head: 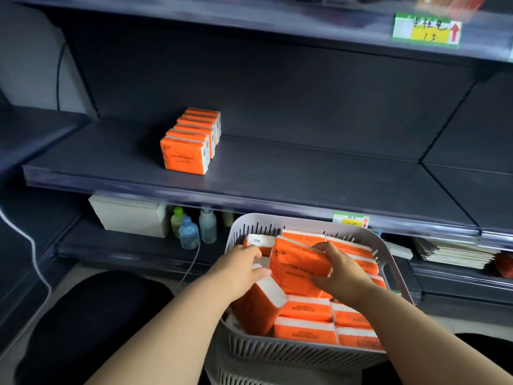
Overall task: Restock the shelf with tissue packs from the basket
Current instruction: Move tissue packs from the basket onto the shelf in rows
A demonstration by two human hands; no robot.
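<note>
while my left hand (241,269) curls round one edge of a tilted tissue pack (298,270) and my right hand (338,270) pinches the other, it lies atop the crowded basket (291,351); lifting carelessly could drag neighbours (305,308) out, or topple the row (191,140) on the shelf (305,176).

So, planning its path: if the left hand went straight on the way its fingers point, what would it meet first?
The tilted orange plastic-wrapped tissue pack that the right hand grips; the left hand seems to pinch its white end.
</note>
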